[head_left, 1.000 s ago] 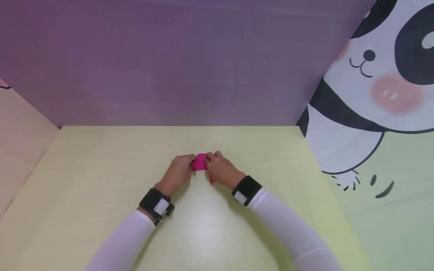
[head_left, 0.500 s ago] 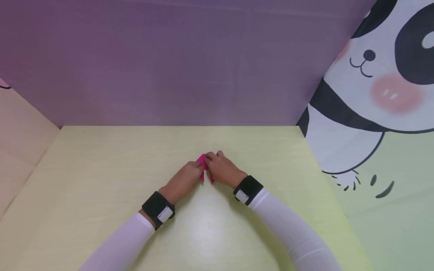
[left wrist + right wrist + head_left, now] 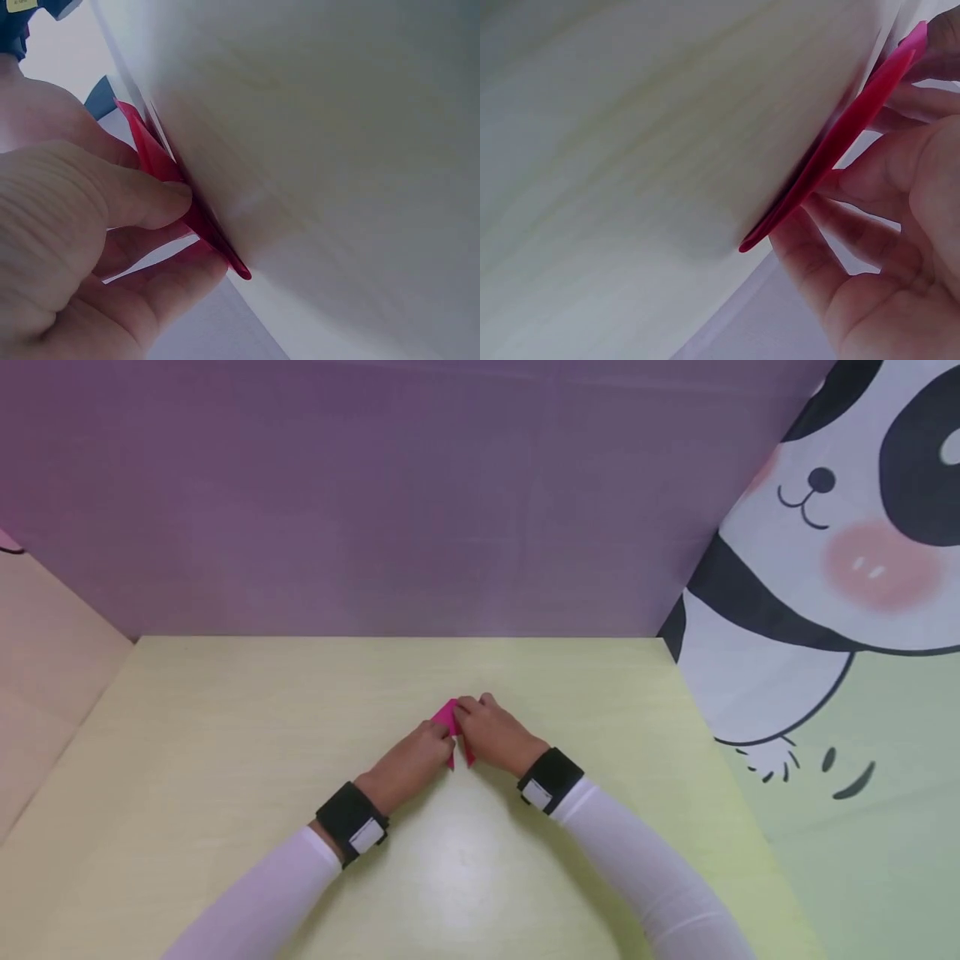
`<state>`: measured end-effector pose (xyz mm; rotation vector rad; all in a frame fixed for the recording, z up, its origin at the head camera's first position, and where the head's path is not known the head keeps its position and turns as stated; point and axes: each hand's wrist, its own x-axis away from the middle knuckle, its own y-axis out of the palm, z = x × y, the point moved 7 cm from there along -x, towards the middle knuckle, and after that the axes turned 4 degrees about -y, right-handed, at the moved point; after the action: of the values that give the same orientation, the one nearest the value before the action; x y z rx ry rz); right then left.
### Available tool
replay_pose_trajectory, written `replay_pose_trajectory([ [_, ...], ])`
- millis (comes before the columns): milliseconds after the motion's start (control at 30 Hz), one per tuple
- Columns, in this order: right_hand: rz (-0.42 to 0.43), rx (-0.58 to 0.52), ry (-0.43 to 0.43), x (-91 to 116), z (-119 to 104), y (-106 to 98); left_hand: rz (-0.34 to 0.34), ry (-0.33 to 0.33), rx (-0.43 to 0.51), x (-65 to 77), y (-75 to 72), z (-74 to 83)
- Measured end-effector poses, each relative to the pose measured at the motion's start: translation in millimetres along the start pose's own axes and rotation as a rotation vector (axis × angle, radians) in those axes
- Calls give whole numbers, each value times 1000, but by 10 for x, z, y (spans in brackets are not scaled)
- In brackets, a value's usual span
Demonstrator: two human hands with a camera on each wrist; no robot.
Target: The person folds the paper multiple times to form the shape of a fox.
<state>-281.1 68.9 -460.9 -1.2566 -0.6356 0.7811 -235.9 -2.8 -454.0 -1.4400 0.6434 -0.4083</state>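
A small folded piece of bright pink paper (image 3: pixel 447 717) lies at the middle of the table, its far edge peaked and two narrow points sticking out toward me. My left hand (image 3: pixel 407 766) pinches its left flap; in the left wrist view the thumb (image 3: pixel 161 201) presses one face, with fingers behind the other. On the right side, my right hand (image 3: pixel 497 737) holds the paper, covering much of that half. Seen low in the right wrist view, the paper (image 3: pixel 840 146) stands out as a thin layered strip close over the table, fingertips right at its edge.
The pale wooden table (image 3: pixel 247 710) reaches back to a purple cloth backdrop (image 3: pixel 390 510). A panda-printed cloth (image 3: pixel 840 568) hangs on the right side. Both wrists wear black straps (image 3: pixel 351 821) below white sleeves.
My left hand has shifted right and a little nearer, folding the left side of the paper in so that its point faces me. The right hand has barely moved.
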Motion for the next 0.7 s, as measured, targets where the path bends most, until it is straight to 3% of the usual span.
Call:
replay_pose_trajectory([
  [500, 67, 35, -37, 7, -12, 19, 18, 39, -84, 15, 28, 34],
  [700, 53, 33, -71, -5, -24, 27, 46, 47, -52, 8, 25, 41],
])
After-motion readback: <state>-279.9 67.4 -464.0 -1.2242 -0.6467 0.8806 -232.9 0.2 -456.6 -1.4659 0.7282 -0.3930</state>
